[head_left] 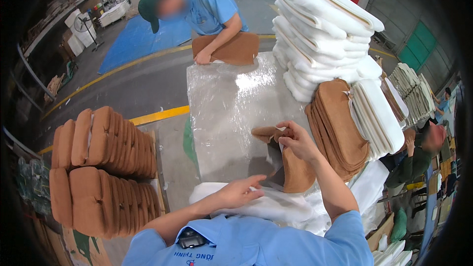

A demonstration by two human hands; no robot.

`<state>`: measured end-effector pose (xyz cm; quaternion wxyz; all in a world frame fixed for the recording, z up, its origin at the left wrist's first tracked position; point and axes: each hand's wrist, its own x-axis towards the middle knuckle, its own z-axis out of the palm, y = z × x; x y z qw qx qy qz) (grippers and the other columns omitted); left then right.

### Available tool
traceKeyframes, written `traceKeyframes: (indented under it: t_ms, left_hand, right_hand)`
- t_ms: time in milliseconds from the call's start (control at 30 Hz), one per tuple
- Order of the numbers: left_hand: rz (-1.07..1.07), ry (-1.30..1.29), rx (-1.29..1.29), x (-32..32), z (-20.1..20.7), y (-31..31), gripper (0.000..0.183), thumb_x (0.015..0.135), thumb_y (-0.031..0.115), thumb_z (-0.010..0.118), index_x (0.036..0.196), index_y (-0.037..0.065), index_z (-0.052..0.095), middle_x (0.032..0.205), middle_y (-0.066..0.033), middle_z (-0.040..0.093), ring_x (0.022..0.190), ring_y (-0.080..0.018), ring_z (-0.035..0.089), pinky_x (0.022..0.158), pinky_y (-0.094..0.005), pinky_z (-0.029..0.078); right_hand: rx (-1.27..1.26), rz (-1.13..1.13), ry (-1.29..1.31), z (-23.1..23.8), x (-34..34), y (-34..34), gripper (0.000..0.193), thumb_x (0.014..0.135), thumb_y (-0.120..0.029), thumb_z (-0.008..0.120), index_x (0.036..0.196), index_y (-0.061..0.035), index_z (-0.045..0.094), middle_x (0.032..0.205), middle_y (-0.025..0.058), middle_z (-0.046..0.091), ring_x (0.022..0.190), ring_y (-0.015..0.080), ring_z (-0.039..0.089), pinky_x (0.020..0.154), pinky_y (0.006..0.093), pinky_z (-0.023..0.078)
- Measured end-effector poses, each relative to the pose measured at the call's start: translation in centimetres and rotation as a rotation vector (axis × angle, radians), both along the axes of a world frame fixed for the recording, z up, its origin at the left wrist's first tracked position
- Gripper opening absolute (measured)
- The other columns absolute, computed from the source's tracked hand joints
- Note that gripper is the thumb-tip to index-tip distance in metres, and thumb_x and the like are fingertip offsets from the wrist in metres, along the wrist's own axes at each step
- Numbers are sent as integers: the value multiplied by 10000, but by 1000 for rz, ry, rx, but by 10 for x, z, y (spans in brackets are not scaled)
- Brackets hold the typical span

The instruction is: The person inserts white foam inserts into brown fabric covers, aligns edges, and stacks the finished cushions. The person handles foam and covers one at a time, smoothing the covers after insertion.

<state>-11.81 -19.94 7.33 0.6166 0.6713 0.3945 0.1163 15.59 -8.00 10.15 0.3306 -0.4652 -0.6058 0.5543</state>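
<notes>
Plastic-wrapped table (221,113), factory floor beyond. We are pinching the brown cover (295,167) with our right hand (298,140), fingers closed on its open edge. Our left hand (241,192) is lying open, fingers spread, on the white foam pad (276,207) just below. Better, we judge, keeping that opening wide and the pad flat.

The table (221,118) stood in the middle. A cover (295,167) lay on its near edge, with a foam pad (276,207) just in front. Stacked pads (320,34) sat on the right. Finished cushions (103,167) were piled to the left. A co-worker (207,5) stood behind the table.
</notes>
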Motion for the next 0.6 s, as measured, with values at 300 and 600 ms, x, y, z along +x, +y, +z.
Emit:
traceKeyframes:
  t_ms: [300, 600]
  left_hand:
    - [576, -28, 521, 50, 18, 66, 844, 955, 232, 738, 1592, -65, 270, 1484, -317, 471, 1406, -470, 477, 1154, -490, 422]
    - [739, 142, 666, 34, 53, 91, 397, 916, 148, 778, 1230, 10, 577, 1149, -195, 629, 1037, -351, 620, 907, -396, 505]
  right_hand:
    - [123, -66, 81, 48, -42, -13, 250, 1016, 9, 593, 1263, -9, 630, 954, 19, 682, 803, 65, 596, 690, 248, 499]
    - [383, -278, 151, 61, -64, -12, 73, 1014, -1, 625, 1070, 10, 671, 830, 10, 673, 708, 62, 591, 630, 259, 494]
